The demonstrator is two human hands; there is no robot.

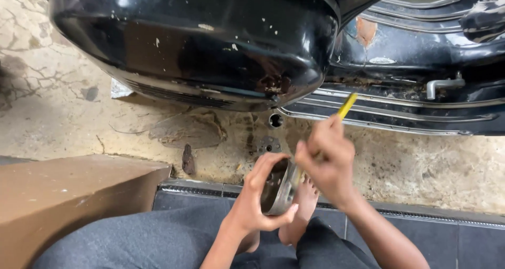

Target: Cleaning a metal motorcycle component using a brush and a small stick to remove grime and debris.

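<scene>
My left hand (258,195) grips a round, greasy metal part (278,187), drum-shaped with a dark hollow inside, held on edge above my knees. My right hand (327,156) is closed around a tool with a yellow handle (347,106); its working end goes down into the metal part and is hidden by my fingers. Both hands sit close together, just in front of a black scooter's side panel (200,37).
The black scooter body and its ribbed footboard (400,111) fill the top. A small ring-shaped part (275,120) lies on the stained concrete floor (63,106). A brown box (63,195) stands at left. My bare foot (302,206) rests on a dark step.
</scene>
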